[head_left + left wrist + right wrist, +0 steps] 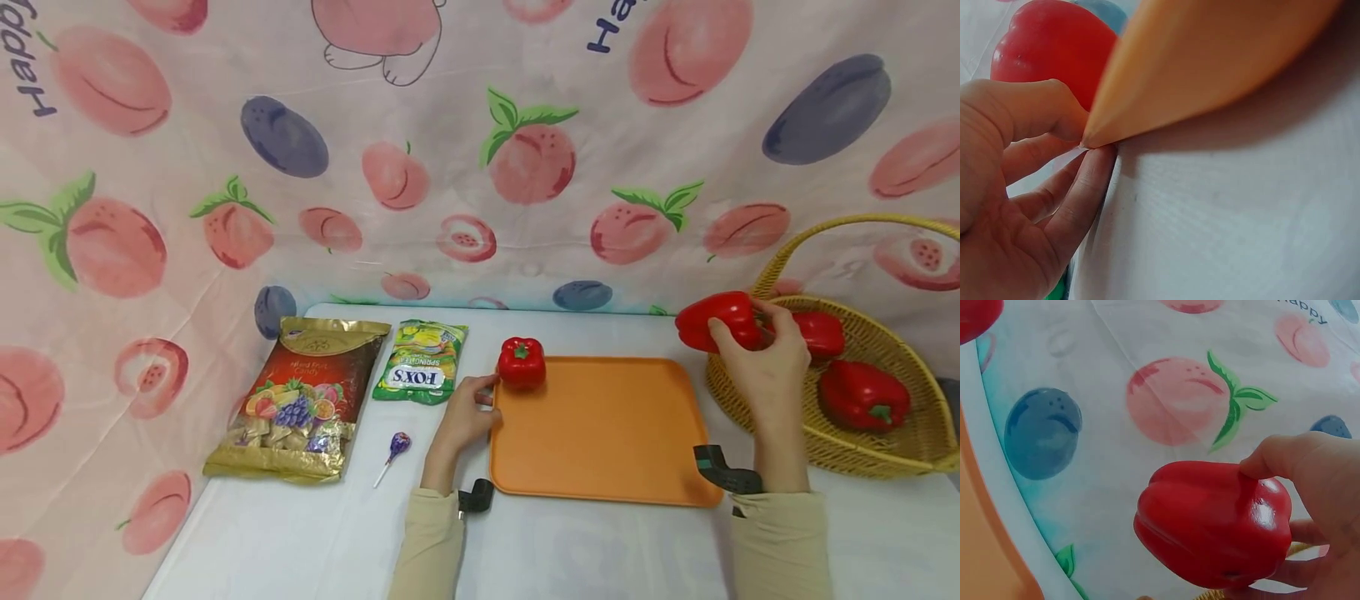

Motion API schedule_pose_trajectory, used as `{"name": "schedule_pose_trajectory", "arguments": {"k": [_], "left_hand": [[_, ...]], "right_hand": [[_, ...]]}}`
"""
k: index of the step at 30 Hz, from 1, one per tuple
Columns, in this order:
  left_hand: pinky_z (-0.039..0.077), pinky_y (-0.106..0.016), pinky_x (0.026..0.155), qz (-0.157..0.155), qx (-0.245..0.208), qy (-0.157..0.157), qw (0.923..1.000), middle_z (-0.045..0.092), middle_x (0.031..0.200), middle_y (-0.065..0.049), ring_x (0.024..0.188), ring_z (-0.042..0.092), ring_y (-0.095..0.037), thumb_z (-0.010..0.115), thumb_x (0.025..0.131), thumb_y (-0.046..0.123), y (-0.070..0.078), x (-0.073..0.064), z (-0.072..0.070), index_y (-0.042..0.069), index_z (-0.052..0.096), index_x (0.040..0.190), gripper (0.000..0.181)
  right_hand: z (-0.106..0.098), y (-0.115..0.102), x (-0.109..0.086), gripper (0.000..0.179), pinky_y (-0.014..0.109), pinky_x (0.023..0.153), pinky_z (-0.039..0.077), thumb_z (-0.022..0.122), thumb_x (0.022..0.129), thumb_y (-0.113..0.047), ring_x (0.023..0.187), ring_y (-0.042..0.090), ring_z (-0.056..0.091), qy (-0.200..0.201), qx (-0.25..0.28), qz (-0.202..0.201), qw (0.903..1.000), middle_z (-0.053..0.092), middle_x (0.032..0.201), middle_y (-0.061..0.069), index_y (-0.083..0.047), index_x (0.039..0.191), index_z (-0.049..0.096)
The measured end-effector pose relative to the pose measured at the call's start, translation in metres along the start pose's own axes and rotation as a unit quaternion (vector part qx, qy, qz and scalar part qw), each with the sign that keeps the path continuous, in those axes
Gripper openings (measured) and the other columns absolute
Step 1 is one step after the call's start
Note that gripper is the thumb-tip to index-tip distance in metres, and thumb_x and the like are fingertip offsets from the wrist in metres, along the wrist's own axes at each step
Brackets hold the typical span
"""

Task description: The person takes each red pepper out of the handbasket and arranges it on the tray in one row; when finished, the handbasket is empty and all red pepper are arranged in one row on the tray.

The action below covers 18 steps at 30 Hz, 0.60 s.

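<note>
My right hand (768, 354) grips a red bell pepper (716, 321) near its stem end, thumb on one side and fingers on the other. It holds the pepper up beside the basket, lying sideways, as the right wrist view also shows. At the left rim of an orange tray (600, 433), my left hand (467, 417) pinches the edge between thumb and fingers. Another red bell pepper (522, 363) stands on the tray's back left corner, its green stem up, close to the left fingertips. In the left wrist view, the tray's edge (1166, 81) meets the fingertips.
A yellow wicker basket (757, 408) with a tall handle stands at the right, with red bell peppers (862, 396) inside. On the left lie a large candy bag (300, 400), a green Fox's candy bag (422, 362) and a purple lollipop (397, 446). A fruit-print cloth (450, 192) hangs behind the table.
</note>
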<state>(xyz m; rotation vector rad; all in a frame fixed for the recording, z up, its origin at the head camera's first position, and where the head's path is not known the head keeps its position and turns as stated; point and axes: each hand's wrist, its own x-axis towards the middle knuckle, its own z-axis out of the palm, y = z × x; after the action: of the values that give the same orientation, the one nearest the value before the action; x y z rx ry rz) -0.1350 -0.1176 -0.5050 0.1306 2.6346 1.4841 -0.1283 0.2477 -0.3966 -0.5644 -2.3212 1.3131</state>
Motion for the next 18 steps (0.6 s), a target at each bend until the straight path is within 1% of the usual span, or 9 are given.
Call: {"name": "schedule_pose_trajectory", "arguments": {"k": [4,8,11,15,18], "left_hand": [[0.056,-0.030,0.081,0.000,-0.001,0.001,1.0000,0.057,0.123,-0.010,0.099,0.060,-0.022,0.068,0.082,-0.002,-0.001,0.000,0.000,0.006,0.059,0.134,0.054],[0.056,-0.030,0.082,-0.001,-0.003,-0.001,1.0000,0.057,0.123,-0.009,0.099,0.060,-0.022,0.068,0.082,-0.001,-0.001,-0.001,0.000,0.006,0.059,0.135,0.054],[0.056,-0.031,0.082,0.000,-0.006,-0.002,1.0000,0.057,0.123,-0.009,0.099,0.060,-0.021,0.068,0.082,-0.001,0.000,-0.001,0.000,0.006,0.058,0.135,0.054],[0.056,-0.030,0.082,-0.004,-0.006,-0.002,1.0000,0.057,0.123,-0.008,0.099,0.059,-0.021,0.069,0.082,-0.001,0.001,-0.001,0.000,0.007,0.058,0.136,0.055],[0.055,-0.030,0.082,-0.010,-0.005,-0.003,0.9999,0.056,0.124,-0.008,0.099,0.059,-0.020,0.069,0.082,0.000,0.002,-0.001,0.000,0.008,0.058,0.136,0.056]], "right_hand": [[0.009,-0.002,-0.003,0.064,0.045,0.100,0.048,0.070,0.086,-0.035,0.123,0.030,0.053,-0.011,0.004,-0.035,0.9993,0.052,0.141,0.009,-0.015,0.144,0.049],[0.019,-0.005,-0.008,0.064,0.054,0.099,0.046,0.071,0.086,-0.032,0.123,0.032,0.052,-0.022,0.003,-0.071,0.9972,0.053,0.139,0.013,-0.009,0.142,0.050],[0.025,-0.007,-0.010,0.063,0.057,0.096,0.047,0.071,0.086,-0.031,0.119,0.033,0.052,-0.037,0.004,-0.094,0.9949,0.053,0.137,0.016,-0.006,0.140,0.050],[0.032,-0.008,-0.011,0.061,0.058,0.092,0.049,0.071,0.087,-0.029,0.117,0.037,0.051,-0.054,-0.004,-0.122,0.9910,0.054,0.133,0.020,-0.003,0.139,0.050],[0.037,-0.008,-0.013,0.063,0.059,0.090,0.050,0.071,0.087,-0.030,0.117,0.038,0.050,-0.064,-0.011,-0.134,0.9888,0.053,0.134,0.020,-0.002,0.140,0.049]]}}
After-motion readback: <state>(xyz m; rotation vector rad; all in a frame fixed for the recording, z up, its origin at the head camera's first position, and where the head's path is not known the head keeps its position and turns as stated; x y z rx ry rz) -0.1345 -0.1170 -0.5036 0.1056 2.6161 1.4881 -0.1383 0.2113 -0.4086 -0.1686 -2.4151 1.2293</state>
